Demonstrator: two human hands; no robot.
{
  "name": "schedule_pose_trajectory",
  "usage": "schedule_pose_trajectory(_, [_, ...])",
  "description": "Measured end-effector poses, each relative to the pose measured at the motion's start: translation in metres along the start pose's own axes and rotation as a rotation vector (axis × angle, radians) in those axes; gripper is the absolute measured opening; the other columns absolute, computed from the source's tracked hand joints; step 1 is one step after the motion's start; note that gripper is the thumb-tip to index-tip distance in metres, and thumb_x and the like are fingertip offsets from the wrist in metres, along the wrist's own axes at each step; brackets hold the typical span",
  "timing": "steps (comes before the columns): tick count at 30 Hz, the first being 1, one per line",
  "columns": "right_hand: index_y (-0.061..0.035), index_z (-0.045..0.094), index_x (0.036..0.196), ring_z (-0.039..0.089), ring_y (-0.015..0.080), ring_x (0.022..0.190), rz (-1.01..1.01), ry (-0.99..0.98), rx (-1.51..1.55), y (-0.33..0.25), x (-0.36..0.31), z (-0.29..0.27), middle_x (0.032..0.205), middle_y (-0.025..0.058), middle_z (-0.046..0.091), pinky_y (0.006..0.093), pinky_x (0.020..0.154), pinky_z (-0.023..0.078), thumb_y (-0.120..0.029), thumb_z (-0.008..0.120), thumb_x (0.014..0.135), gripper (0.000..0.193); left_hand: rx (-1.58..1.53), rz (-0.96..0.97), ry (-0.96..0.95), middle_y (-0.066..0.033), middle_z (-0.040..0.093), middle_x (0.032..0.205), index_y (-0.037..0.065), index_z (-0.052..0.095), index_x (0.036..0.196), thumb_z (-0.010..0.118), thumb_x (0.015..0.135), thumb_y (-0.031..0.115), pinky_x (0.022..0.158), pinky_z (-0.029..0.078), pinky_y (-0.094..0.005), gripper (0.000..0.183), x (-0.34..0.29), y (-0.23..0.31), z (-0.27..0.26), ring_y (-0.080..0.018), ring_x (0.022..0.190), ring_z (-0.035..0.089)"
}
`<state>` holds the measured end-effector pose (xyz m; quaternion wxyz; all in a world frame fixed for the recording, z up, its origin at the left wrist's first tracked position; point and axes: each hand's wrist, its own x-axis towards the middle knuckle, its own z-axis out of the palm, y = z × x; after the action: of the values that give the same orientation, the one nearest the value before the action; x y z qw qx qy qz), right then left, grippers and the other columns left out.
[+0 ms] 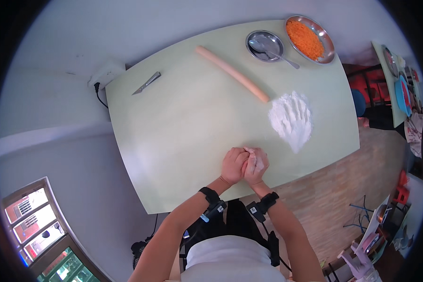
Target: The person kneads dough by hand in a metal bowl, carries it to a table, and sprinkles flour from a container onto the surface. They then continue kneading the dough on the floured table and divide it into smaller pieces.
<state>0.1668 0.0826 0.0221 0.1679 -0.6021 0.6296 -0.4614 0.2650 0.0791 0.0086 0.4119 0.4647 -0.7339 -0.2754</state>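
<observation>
Over the near edge of the table, my left hand (233,165) and my right hand (257,166) are pressed together, fingers curled against each other. White powder coats the fingers of the right hand. Whatever lies between the palms, if anything, is hidden. Just beyond and to the right is a heap of white flour (291,117) with finger furrows across it. A wooden rolling pin (232,74) lies slantwise, its near end close to the flour.
On the pale green table (174,136) lies a knife (147,83) at far left. A metal bowl (265,46) with a spoon (272,53) stands far right, beside a metal dish (332,50) of chopped orange food (305,40). A wall socket box (109,73) adjoins the left corner.
</observation>
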Motion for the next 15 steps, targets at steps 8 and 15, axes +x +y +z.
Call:
schedule_pose_trajectory(8, [-0.0033,0.058,0.071,0.055,0.0325,0.057,0.121,-0.056,-0.007,0.021,0.026,0.010,0.062,0.0140,0.056,0.0408,0.051,0.042,-0.014,0.040,0.087,0.026,0.007,-0.143,-0.022,-0.0126,0.054,0.071,0.005,0.057,0.081,0.048,0.081,0.011,0.055,0.043,-0.0396,0.010,0.039,-0.004,-0.001,-0.0327,0.064,0.053])
schedule_pose_trajectory(15, [-0.0030,0.055,0.071,0.055,0.0336,0.056,0.063,-0.046,-0.118,0.019,0.028,0.008,0.062,0.0141,0.055,0.0426,0.052,0.041,-0.014,0.044,0.085,0.021,-0.100,-0.363,0.025,-0.0118,0.057,0.070,0.003,0.055,0.080,0.048,0.085,0.019,0.057,0.044,-0.0364,0.018,0.037,0.003,0.001,-0.0256,0.062,0.056])
